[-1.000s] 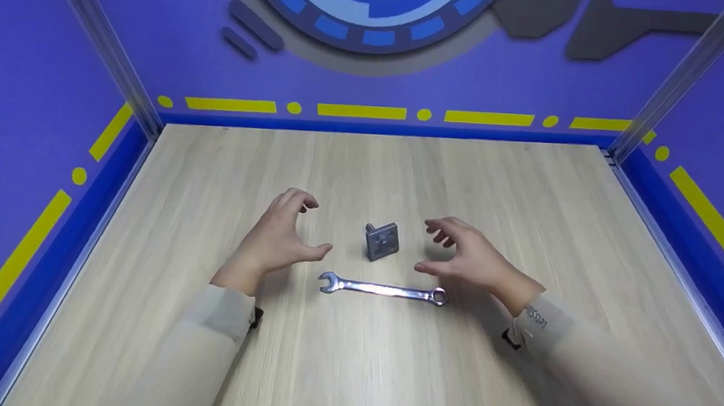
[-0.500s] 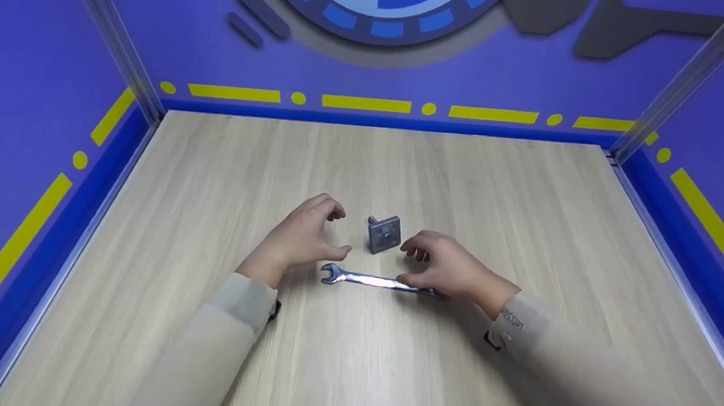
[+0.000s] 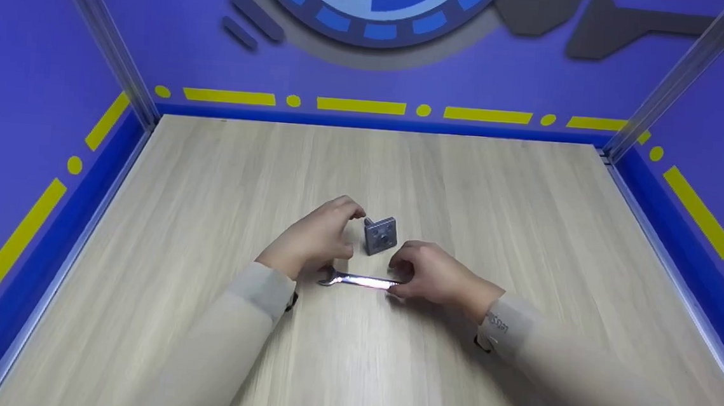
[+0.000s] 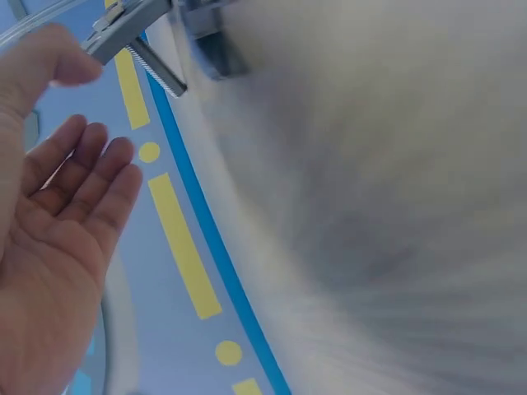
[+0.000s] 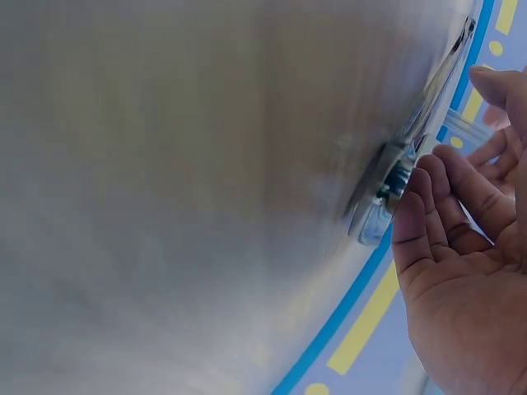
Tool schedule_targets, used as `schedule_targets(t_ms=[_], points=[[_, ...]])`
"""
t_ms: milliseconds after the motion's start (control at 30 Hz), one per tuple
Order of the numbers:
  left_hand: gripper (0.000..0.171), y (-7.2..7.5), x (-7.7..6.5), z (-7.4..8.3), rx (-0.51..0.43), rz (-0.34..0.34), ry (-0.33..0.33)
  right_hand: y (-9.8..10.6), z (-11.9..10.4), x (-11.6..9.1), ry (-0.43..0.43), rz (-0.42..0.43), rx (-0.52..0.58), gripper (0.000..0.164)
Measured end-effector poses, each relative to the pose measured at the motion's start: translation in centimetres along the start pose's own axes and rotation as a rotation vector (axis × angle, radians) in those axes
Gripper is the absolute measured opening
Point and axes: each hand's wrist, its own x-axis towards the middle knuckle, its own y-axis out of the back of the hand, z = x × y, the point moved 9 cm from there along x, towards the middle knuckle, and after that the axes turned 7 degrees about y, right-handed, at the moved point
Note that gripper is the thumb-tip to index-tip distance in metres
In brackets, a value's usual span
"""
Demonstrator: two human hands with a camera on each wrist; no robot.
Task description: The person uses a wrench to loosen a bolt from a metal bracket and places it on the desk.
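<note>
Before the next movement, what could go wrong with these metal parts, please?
The square metal plate seems propped on edge close to the left hand; a bump might tip it. The right hand is at the ring end of the wrench; lifting there could swing its open end into the left hand.

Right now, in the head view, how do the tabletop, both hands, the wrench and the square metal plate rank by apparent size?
1. Tabletop
2. Left hand and right hand: look alike, unranked
3. Wrench and square metal plate: wrench shows longer, but its far end is hidden by the right hand; overall size unsure
</note>
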Motion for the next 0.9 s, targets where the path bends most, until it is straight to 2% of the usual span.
schedule_targets(t_ms=[267, 367, 467, 667, 833, 900], points=[[0.092, -1.2, 1.4, 1.4, 0.076, -0.135, -0.01, -1.2, -0.6, 0.4, 0.031, -0.034, -0.016, 0.03], [0.097, -1.6, 1.6, 1.5, 0.087, -0.156, -0.001, -1.5, -0.7, 0.5, 0.038, -0.041, -0.019, 0.028], [0.098, -1.9, 1.6, 1.8, 0.089, -0.166, -0.018, -1.6, -0.8, 0.6, 0.04, -0.043, -0.02, 0.025], [0.085, -2.4, 1.8, 2.6, 0.146, -0.161, -0.087, -1.5, -0.8, 0.6, 0.02, -0.053, -0.014, 0.02], [0.066, -1.9, 2.4, 3.4, 0.158, -0.11, -0.152, -1.1, -0.8, 0.8, 0.004, -0.05, -0.018, 0.008], [0.06, -1.6, 2.6, 3.5, 0.152, -0.094, -0.158, -1.0, -0.9, 0.8, -0.002, -0.05, -0.016, 0.005]])
